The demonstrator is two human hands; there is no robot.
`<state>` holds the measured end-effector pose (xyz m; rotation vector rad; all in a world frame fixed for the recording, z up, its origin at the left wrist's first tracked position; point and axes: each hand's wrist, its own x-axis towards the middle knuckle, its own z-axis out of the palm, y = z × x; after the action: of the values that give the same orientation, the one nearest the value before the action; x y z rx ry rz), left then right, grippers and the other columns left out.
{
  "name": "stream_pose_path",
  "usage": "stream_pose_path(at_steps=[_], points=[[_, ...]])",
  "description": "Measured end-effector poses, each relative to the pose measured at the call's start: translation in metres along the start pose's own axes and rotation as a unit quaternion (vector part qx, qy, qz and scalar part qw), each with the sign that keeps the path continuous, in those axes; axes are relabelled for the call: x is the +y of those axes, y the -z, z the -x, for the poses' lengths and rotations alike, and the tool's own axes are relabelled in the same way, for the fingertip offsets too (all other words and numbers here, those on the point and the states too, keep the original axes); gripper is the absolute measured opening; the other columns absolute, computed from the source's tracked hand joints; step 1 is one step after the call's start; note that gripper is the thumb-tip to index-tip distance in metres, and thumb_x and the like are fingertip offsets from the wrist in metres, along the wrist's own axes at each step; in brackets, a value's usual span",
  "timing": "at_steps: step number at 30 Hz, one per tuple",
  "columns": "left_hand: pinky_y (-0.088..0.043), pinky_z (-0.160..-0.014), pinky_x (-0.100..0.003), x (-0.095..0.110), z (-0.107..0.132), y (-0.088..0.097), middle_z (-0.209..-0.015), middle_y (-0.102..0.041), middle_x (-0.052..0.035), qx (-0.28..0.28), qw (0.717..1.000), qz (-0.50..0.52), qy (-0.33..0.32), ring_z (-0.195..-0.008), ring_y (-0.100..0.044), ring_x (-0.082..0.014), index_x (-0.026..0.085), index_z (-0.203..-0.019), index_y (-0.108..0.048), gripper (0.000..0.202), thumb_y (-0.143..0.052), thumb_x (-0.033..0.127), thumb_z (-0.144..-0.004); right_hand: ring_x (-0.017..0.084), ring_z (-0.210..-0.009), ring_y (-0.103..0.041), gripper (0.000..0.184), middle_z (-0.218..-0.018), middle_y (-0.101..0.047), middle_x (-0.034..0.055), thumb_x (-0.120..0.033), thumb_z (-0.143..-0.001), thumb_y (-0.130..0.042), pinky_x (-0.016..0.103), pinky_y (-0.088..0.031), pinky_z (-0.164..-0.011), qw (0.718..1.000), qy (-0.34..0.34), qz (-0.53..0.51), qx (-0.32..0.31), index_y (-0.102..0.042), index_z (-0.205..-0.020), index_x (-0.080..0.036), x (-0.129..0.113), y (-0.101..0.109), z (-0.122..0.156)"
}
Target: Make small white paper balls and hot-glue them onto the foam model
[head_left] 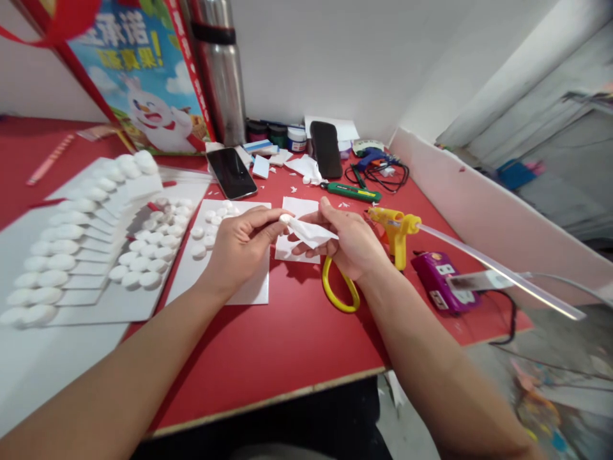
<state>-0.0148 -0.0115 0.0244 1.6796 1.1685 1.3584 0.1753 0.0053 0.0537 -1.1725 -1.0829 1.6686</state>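
Note:
Between the thumb and forefinger of my left hand [249, 239] is the rounded, bunched end of a white wrapped piece [311, 231], thin paper or cloth by its look. Its loose tail spreads to the right, across my right hand [345, 236]. That hand is turned palm up, thumb raised and fingers stretched under the tail. Below both hands lies a white paper sheet [297, 207]. Left of them, a white board [246, 294] bears several small white round pieces [198, 251]. Scissors with a yellow handle [341, 308] lie partly under my right hand.
A yellow glue gun [395, 233] with a long glue stick [502, 275] stands right, near a purple box [438, 281]. A green utility knife [354, 191] and two phones [232, 172] lie behind. Rows of white discs [62, 262] fill the left. A steel flask [223, 83] stands at the back.

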Motion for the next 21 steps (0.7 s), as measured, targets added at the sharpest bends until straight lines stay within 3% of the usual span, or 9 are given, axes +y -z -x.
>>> stream_pose_path(at_steps=[4,9,12,16,21], points=[[-0.054,-0.085,-0.031,0.002,-0.001,0.002,-0.101,-0.078,-0.0039,-0.007,1.0,-0.015,-0.021,-0.095,-0.069,-0.0207,0.026,-0.106,-0.082,0.019,-0.07,0.032,-0.093,0.018,-0.058,-0.073,0.046,-0.08,-0.079,0.0115,-0.061,-0.089,-0.069,0.026,-0.059,-0.052,0.998,-0.026,-0.015,-0.054,-0.072,-0.086,-0.015,-0.002,0.0,0.003],[-0.052,-0.082,-0.031,0.005,-0.001,0.001,-0.097,-0.077,-0.0033,-0.012,1.0,-0.023,-0.015,-0.09,-0.068,-0.0194,0.026,-0.102,-0.083,0.016,-0.07,0.028,-0.093,0.014,-0.059,-0.073,0.035,-0.08,-0.08,0.0067,-0.042,-0.074,-0.09,0.022,-0.058,-0.055,0.997,0.017,0.005,-0.073,-0.073,-0.089,-0.015,0.0,-0.003,0.006],[-0.052,-0.079,-0.03,0.005,0.0,0.0,-0.093,-0.076,-0.0023,-0.006,1.0,-0.021,-0.009,-0.086,-0.067,-0.0185,0.026,-0.1,-0.083,0.015,-0.072,0.029,-0.092,0.014,-0.056,-0.072,0.037,-0.076,-0.078,0.0049,-0.042,-0.071,-0.092,0.022,-0.057,-0.054,0.997,0.048,0.033,-0.052,-0.073,-0.088,-0.015,0.002,-0.006,0.007],[-0.051,-0.076,-0.028,0.006,0.003,-0.002,-0.088,-0.074,-0.0009,0.002,1.0,-0.029,-0.006,-0.08,-0.066,-0.0162,0.025,-0.1,-0.083,0.014,-0.071,0.026,-0.092,0.014,-0.05,-0.071,0.032,-0.069,-0.076,0.0034,-0.041,-0.078,-0.087,0.022,-0.054,-0.048,0.992,0.09,0.091,0.008,-0.067,-0.08,-0.015,0.005,-0.014,0.01],[-0.05,-0.076,-0.028,0.008,0.005,-0.008,-0.085,-0.071,-0.0022,0.019,0.997,-0.054,-0.045,-0.078,-0.064,-0.0157,0.022,-0.101,-0.082,0.015,-0.068,0.025,-0.094,0.012,-0.043,-0.066,0.024,-0.061,-0.071,-0.0007,-0.033,-0.084,-0.079,0.02,-0.051,-0.044,0.974,0.151,0.155,0.066,-0.063,-0.075,-0.017,0.009,-0.021,0.014]])
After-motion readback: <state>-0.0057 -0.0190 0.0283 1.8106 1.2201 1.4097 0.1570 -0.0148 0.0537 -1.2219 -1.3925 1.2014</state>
